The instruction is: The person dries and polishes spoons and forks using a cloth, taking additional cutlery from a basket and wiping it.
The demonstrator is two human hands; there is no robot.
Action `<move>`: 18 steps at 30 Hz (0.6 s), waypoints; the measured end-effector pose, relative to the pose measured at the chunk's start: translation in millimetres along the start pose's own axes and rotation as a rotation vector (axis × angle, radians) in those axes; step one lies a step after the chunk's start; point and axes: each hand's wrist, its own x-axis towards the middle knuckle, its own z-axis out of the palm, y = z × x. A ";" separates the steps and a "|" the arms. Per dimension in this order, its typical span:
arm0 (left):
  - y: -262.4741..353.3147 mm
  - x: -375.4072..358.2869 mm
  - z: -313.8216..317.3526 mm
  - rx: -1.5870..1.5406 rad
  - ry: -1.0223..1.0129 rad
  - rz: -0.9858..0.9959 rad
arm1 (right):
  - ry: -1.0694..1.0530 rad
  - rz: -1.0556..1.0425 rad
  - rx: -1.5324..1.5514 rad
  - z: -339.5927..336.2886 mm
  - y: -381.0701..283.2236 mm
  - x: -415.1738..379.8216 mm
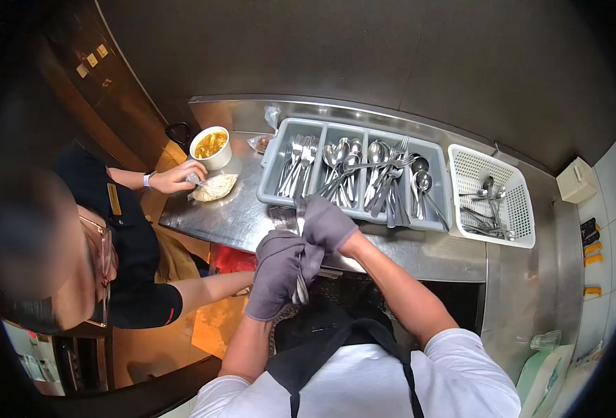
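Observation:
My left hand (274,268), covered in grey cloth like a glove, is closed around a bunch of forks (283,219). Their heads stick out above it, and the handles show below near my apron. Covered in the same grey cloth, my right hand (327,224) is closed by the fork heads and appears to grip one of them; its fingertips are hidden. Just beyond both hands lies a grey cutlery tray (263,182), its compartments holding forks (298,164), spoons (341,155) and mixed pieces.
A white perforated basket (529,209) with some cutlery stands right of the tray on the steel counter (235,221). At left, a co-worker's hand (177,177) holds a plastic bag of pale food (215,188) beside a bowl of soup (211,146). A wall rises behind.

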 end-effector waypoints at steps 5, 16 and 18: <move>-34.1 -18.1 34.8 -0.469 -0.506 -0.252 | 0.454 0.290 0.380 -8.8 6.3 -17.4; 10.6 7.6 17.9 -0.314 -0.354 -0.224 | 0.279 0.429 -0.104 4.0 -22.7 -28.7; 19.7 22.7 -4.1 -0.091 -0.400 -0.091 | -0.049 0.518 0.054 -1.5 -3.9 -13.5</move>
